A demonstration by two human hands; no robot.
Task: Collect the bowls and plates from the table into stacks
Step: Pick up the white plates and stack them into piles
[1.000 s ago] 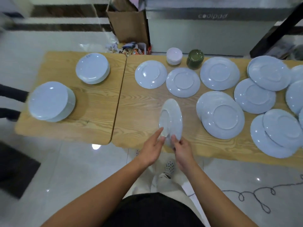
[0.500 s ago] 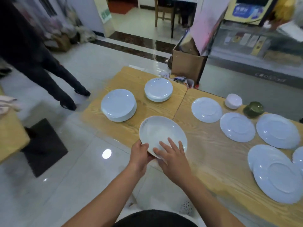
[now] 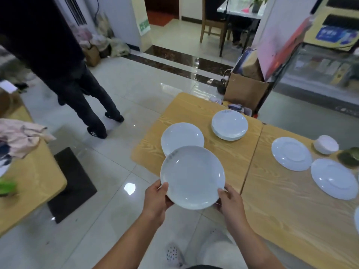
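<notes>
Head view: both hands hold one white plate [image 3: 192,176] right way up between them. The left hand [image 3: 156,200] grips the plate's near-left rim, thumb lying on top of the rim and fingers curled underneath. The right hand [image 3: 231,204] grips the near-right rim the same way, thumb on top and the fingers hidden below.

Just beyond the hands, the held plate's far rim overlaps a stack of white plates [image 3: 181,138] that sits on the wooden table [image 3: 194,113]; whether plate and stack touch cannot be told. Farther ahead and to the right of the right hand, a second stack of plates [image 3: 229,125] rests near the same table's far edge.

To the right of the right hand, an adjoining table [image 3: 291,210] butts against the first. On it, well apart from the hands, two plates lie upside down: one plate [image 3: 291,153] farther off, another plate [image 3: 334,178] nearer the right edge of view. Beyond those sit a stack of small white bowls [image 3: 326,144] and, beside it, a green bowl [image 3: 349,157].

Far ahead of the right hand, a cardboard box [image 3: 244,92] stands on the floor behind the tables. Well to the left of the left hand, another person's legs [image 3: 83,98] in dark trousers stand on the tiled floor, and a dark mat [image 3: 71,183] lies beside a separate table [image 3: 29,181].
</notes>
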